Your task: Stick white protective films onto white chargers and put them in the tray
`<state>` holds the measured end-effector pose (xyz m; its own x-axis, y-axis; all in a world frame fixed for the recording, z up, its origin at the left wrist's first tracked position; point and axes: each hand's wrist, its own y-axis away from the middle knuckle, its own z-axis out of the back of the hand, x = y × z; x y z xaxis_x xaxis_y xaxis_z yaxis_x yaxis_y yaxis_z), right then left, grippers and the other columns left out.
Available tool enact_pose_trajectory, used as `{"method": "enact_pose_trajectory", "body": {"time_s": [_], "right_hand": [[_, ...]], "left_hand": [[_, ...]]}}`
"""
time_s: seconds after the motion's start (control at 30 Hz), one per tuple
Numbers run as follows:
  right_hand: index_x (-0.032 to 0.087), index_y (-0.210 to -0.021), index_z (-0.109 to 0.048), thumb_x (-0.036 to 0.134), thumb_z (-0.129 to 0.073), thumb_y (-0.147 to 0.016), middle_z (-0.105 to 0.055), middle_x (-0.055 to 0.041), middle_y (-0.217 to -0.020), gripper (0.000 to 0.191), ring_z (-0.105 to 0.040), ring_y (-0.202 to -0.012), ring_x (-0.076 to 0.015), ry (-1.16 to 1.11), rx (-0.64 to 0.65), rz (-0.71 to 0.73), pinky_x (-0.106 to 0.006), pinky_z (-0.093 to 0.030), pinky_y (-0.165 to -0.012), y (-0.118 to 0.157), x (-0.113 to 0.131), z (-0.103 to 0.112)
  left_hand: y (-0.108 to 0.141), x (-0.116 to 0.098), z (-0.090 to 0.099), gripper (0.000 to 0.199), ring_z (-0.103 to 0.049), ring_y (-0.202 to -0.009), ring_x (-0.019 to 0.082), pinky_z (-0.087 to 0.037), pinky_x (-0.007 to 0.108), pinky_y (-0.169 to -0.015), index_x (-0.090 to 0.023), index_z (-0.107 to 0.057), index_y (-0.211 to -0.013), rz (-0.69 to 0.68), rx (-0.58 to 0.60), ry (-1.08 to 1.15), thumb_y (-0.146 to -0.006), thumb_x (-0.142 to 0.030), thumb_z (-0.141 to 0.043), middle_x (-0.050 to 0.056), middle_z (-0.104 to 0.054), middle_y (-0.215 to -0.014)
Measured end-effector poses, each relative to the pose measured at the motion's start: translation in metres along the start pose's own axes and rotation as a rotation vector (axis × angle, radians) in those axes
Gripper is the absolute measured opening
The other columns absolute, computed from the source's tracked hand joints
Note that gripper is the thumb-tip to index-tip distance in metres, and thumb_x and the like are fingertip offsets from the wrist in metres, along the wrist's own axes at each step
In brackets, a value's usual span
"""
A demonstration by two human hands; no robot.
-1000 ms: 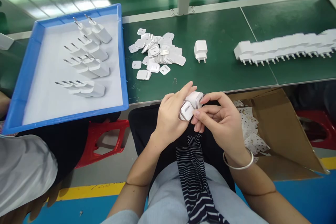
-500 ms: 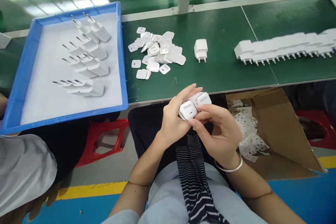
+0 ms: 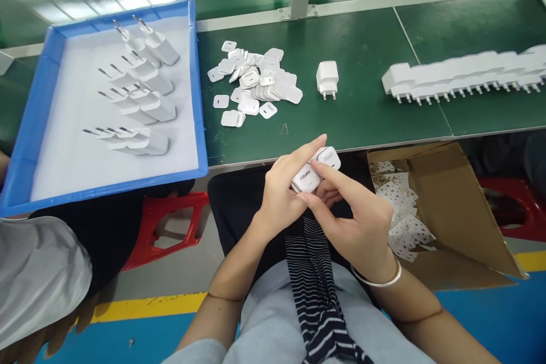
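Observation:
Two white charger blocks lie side by side in my hands, their square end faces turned up. My left hand (image 3: 285, 193) is wrapped round them from the left. The nearer charger (image 3: 306, 178) shows printed lettering on its face. The other charger (image 3: 329, 158) sits just beyond it to the right. My right hand (image 3: 354, 210) has its thumb and index finger pressed on opposite edges of the nearer charger's face, its other fingers curled beneath. On the green table (image 3: 358, 119) are a pile of white caps (image 3: 256, 82) and a single white charger (image 3: 327, 79).
A blue-rimmed tray (image 3: 202, 125) at the left holds several chargers with prongs. A long row of chargers (image 3: 464, 77) lies at the right. Below the table, a cardboard box (image 3: 460, 210) holds printed papers. A seated person's sleeve (image 3: 42, 273) shows at the left.
My right index finger and thumb have shifted left onto the nearer charger's face, and the fingers no longer rest by the farther one. The pair has turned slightly in my left hand.

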<state>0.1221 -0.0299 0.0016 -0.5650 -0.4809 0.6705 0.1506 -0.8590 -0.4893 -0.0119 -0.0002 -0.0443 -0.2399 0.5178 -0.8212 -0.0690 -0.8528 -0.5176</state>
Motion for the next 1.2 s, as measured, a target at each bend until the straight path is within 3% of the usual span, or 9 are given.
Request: {"method": "enact_pose_trajectory", "body": {"time_s": [0.17,0.3,0.53,0.73,0.93,1.2], "right_hand": [[0.013,-0.123,-0.069,0.016,-0.073,-0.09,-0.075,-0.0046,-0.089,0.034,-0.067,-0.069,-0.0135,-0.031,0.059,-0.042,-0.026,-0.06,-0.065,-0.0005,-0.0002,0.0027],[0.014,-0.124,-0.068,0.016,-0.072,-0.09,-0.075,-0.0042,-0.09,0.034,-0.067,-0.069,-0.0134,-0.037,0.035,-0.067,-0.026,-0.062,-0.068,0.0001,-0.0001,0.0003],[0.014,-0.12,-0.069,0.017,-0.073,-0.09,-0.075,-0.0054,-0.093,0.031,-0.07,-0.073,-0.0138,-0.029,0.046,-0.118,-0.025,-0.063,-0.071,0.0004,0.0019,0.001],[0.016,-0.116,-0.069,0.017,-0.074,-0.088,-0.073,-0.0028,-0.091,0.029,-0.071,-0.075,-0.0133,-0.129,0.093,-0.253,-0.023,-0.064,-0.07,-0.004,0.002,0.0035],[0.018,-0.112,-0.069,0.014,-0.075,-0.086,-0.072,-0.0006,-0.091,0.027,-0.071,-0.077,-0.0126,-0.231,0.089,-0.303,-0.023,-0.065,-0.071,-0.006,0.0005,0.0042],[0.02,-0.112,-0.069,0.016,-0.074,-0.086,-0.073,-0.0013,-0.091,0.027,-0.071,-0.075,-0.0143,-0.14,0.051,-0.26,-0.028,-0.065,-0.07,-0.0031,0.0004,0.0012]], "left_hand": [[0.001,0.0013,-0.0005,0.054,-0.073,-0.106,0.019,-0.056,0.032,-0.09,-0.028,-0.049,-0.148,0.021,0.001,-0.057,-0.096,-0.037,-0.062,0.008,-0.068,-0.137],[0.0004,0.0005,-0.0018,0.059,-0.072,-0.105,0.019,-0.055,0.032,-0.093,-0.028,-0.045,-0.151,0.026,-0.015,-0.108,-0.096,-0.044,-0.061,0.007,-0.071,-0.133],[-0.0018,-0.0001,-0.0059,0.057,-0.071,-0.109,0.019,-0.052,0.031,-0.092,-0.022,-0.042,-0.153,-0.079,-0.094,-0.287,-0.1,-0.039,-0.055,0.008,-0.072,-0.131],[-0.0021,0.0042,-0.0071,0.051,-0.071,-0.11,0.019,-0.048,0.032,-0.094,-0.018,-0.043,-0.151,-0.139,-0.109,-0.416,-0.103,-0.035,-0.046,0.011,-0.073,-0.129],[-0.0027,0.0047,-0.007,0.052,-0.07,-0.111,0.019,-0.047,0.031,-0.095,-0.019,-0.044,-0.15,-0.133,-0.114,-0.388,-0.104,-0.044,-0.043,0.009,-0.073,-0.129],[-0.0018,0.0021,-0.0073,0.055,-0.07,-0.109,0.02,-0.048,0.032,-0.092,-0.023,-0.044,-0.151,-0.088,-0.093,-0.366,-0.1,-0.042,-0.053,0.008,-0.073,-0.128]]}}
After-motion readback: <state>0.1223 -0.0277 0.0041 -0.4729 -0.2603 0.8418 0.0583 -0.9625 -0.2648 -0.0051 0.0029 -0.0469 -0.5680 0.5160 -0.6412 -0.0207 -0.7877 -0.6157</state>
